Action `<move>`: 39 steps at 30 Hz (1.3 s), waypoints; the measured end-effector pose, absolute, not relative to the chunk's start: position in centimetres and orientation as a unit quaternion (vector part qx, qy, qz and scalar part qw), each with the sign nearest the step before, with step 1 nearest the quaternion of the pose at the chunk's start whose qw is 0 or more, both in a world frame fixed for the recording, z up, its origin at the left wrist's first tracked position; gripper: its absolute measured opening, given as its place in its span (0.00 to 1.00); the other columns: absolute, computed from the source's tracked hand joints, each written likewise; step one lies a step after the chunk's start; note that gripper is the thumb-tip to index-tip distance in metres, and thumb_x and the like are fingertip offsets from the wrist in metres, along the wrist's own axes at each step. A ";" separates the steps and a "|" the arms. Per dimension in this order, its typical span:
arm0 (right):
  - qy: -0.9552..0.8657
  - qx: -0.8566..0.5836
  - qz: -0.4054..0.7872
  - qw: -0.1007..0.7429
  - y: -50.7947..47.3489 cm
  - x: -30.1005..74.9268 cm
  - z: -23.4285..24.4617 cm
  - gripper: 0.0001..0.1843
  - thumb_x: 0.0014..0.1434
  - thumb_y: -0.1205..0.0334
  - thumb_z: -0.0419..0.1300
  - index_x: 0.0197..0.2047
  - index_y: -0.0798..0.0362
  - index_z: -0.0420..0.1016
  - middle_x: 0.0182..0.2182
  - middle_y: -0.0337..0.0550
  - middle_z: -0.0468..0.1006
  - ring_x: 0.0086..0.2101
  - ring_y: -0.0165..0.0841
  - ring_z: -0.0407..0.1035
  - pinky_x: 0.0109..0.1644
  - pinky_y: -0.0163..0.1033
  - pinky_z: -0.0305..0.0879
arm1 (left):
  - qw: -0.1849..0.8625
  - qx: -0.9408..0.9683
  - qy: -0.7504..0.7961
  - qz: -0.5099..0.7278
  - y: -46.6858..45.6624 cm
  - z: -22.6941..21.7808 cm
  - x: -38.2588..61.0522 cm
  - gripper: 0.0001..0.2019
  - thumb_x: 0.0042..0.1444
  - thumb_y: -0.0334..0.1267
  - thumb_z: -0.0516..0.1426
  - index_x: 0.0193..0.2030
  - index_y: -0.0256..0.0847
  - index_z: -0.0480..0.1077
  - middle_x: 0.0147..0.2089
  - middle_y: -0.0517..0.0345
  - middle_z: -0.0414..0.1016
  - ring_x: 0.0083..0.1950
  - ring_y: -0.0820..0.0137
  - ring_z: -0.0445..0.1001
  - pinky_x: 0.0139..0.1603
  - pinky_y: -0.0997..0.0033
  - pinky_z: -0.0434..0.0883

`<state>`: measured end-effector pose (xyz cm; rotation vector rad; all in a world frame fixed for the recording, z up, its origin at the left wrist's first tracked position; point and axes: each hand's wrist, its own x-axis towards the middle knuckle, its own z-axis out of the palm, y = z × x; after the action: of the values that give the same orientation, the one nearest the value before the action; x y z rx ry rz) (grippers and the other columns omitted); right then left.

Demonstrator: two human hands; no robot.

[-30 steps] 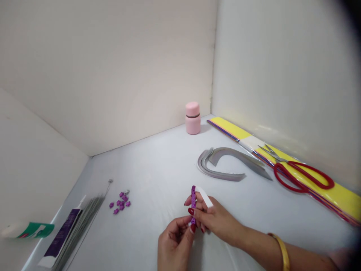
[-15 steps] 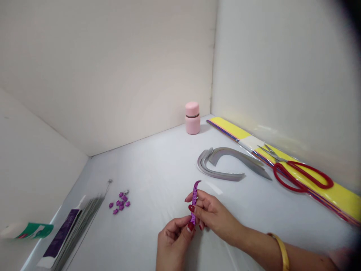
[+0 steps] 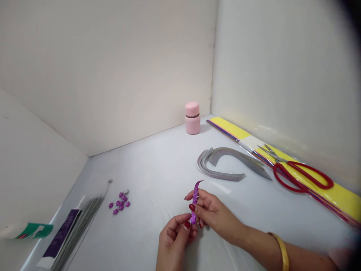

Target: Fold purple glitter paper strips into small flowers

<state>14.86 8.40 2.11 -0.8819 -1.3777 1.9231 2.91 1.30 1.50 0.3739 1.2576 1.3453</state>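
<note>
Between my two hands stands a shiny purple paper strip (image 3: 195,195), its thin upper end curling to the right. My right hand (image 3: 216,214) pinches the strip along its middle between thumb and fingers. At the strip's lower end, which looks folded, my left hand (image 3: 176,237) closes with thumb and forefinger. Off to the left on the table lie several small purple folded stars (image 3: 121,206), with a silver one (image 3: 126,192) at their edge.
Grey paper strips (image 3: 222,162) lie curved beyond my hands. Red-handled scissors (image 3: 299,175) rest on a yellow paper pack (image 3: 341,195) along the right wall. A pink jar (image 3: 193,118) stands at the back. Leftward are a purple-white tube (image 3: 60,239), thin wires (image 3: 81,226) and a green-white tube (image 3: 35,230).
My left thumb and forefinger have shifted slightly up and left at the strip's lower end. The right hand keeps its pinch, almost unmoved.
</note>
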 end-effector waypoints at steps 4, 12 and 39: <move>-0.545 -0.332 0.707 0.305 8.3 14.9 1.5 0.16 0.56 0.53 0.57 0.42 0.54 0.64 0.18 0.30 0.65 0.18 0.24 0.59 0.22 0.30 0.55 | 0.580 0.213 0.557 0.555 1.2 1.4 2.9 0.16 0.37 0.47 0.67 0.22 0.33 0.76 0.21 0.55 0.75 0.22 0.76 0.67 0.25 0.79 0.63; -0.568 -0.321 0.719 0.238 8.1 15.3 1.2 0.17 0.55 0.48 0.57 0.30 0.54 0.63 0.19 0.34 0.68 0.18 0.24 0.61 0.19 0.28 0.53 | 0.462 0.321 0.607 0.562 0.8 1.7 2.9 0.14 0.46 0.47 0.62 0.22 0.36 0.74 0.21 0.57 0.75 0.25 0.71 0.67 0.29 0.76 0.64; -0.579 -0.302 0.724 0.220 8.4 15.2 1.7 0.21 0.57 0.44 0.53 0.25 0.55 0.63 0.18 0.34 0.67 0.17 0.23 0.58 0.21 0.29 0.52 | 0.499 0.339 0.578 0.550 0.9 1.4 2.5 0.15 0.49 0.47 0.59 0.22 0.37 0.71 0.21 0.58 0.70 0.25 0.71 0.64 0.28 0.75 0.62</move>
<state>15.17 8.39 1.66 -0.8363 -1.6027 2.0041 2.49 0.87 1.39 0.8196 1.3986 1.3296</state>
